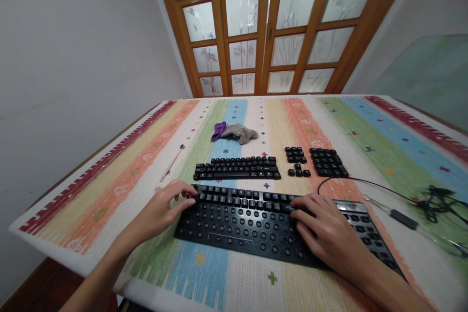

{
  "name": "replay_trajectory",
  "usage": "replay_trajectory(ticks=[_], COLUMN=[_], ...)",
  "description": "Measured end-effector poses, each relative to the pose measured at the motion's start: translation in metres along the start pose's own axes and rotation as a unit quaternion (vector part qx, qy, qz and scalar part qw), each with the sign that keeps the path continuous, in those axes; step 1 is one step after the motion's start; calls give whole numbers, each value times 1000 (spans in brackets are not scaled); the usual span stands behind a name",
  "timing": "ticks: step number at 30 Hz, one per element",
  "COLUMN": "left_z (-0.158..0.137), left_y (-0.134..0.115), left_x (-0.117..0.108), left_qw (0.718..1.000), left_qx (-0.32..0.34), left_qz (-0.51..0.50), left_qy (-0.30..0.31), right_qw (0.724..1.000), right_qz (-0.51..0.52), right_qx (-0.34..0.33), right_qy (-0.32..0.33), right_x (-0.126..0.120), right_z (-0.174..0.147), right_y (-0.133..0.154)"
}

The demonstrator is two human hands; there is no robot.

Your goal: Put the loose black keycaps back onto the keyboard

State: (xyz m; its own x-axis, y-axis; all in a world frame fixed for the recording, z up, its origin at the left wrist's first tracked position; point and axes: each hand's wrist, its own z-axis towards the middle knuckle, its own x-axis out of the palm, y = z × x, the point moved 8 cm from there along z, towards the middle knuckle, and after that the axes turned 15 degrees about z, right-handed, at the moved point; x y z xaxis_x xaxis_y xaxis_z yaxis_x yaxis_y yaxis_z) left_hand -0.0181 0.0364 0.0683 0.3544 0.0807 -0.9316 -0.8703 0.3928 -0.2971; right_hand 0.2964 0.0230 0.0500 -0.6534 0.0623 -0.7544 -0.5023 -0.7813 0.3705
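A black keyboard (248, 224) lies at an angle on the table in front of me. Its two back rows carry keycaps, and the rows nearer me show bare key stems. At its back left corner is my left hand (170, 204), thumb and forefinger apart and touching the end keys. My right hand (321, 229) rests over the right part, its fingers stretched out and the tips at the right end of the capped rows. That hand hides some of the keyboard. Behind it, loose black keycaps (237, 168) stand grouped in rows.
Smaller groups of keycaps (298, 170) and a number-pad block (328, 162) sit to the right. A grey and purple cloth (236, 132) lies farther back. A thin brush (172, 162) is at left; a black cable (435, 204) and a dark-handled wire tool (403, 219) lie at right.
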Motion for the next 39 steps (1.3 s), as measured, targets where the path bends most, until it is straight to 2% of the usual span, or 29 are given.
replay_trajectory(ticks=[6,11,19,31,39], left_z=[-12,-13,-18,-13,-11], left_y=[-9,-13,-17,-18,-13], left_x=[13,13,16,16,10], left_qw=[999,997,991,990,987], left_qx=[28,35,80,80,49], left_qz=[19,49,85,104,104], left_qy=[-22,-56,-71,-56,-113], right_qw=[1000,1000,1000,1000,1000], right_qz=[-9,-3,3,5,18], right_qx=[0,4,2,1,4], right_qy=[6,3,0,-2,-2], right_x=[0,1,0,1,2], right_z=[1,1,1,0,0], right_y=[0,0,0,-1,-1])
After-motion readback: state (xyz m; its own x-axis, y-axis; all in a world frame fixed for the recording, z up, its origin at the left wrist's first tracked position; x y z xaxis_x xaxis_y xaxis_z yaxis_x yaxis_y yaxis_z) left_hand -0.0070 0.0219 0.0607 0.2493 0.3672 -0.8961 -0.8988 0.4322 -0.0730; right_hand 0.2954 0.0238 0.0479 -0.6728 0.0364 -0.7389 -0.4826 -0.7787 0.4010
